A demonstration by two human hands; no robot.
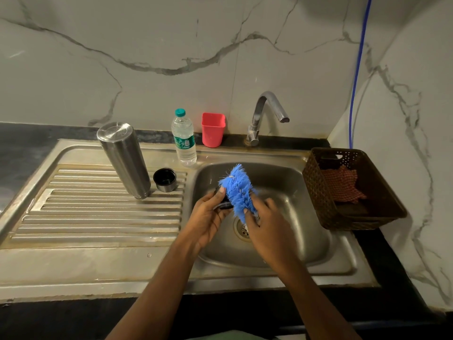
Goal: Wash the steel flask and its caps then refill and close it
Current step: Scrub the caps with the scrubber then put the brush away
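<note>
Both forearms reach in from the near edge over the sink basin. Left hand: fingers and thumb curled round a small dark cap, held above the drain. Right hand: grips the lower end of a blue bristle brush; the bristles lie against the cap.

Steel flask: stands upended on the ribbed drainboard, left of the basin, flat base up; its inside is not visible. Just to its right, a steel cup cap sits mouth up, its black interior holding nothing visible.

Far edge: clear plastic water bottle, teal lid on, water inside. Red cup to its right, contents not discernible. Faucet behind the basin.

Right of the basin: brown perforated basket holding a red checked cloth.
</note>
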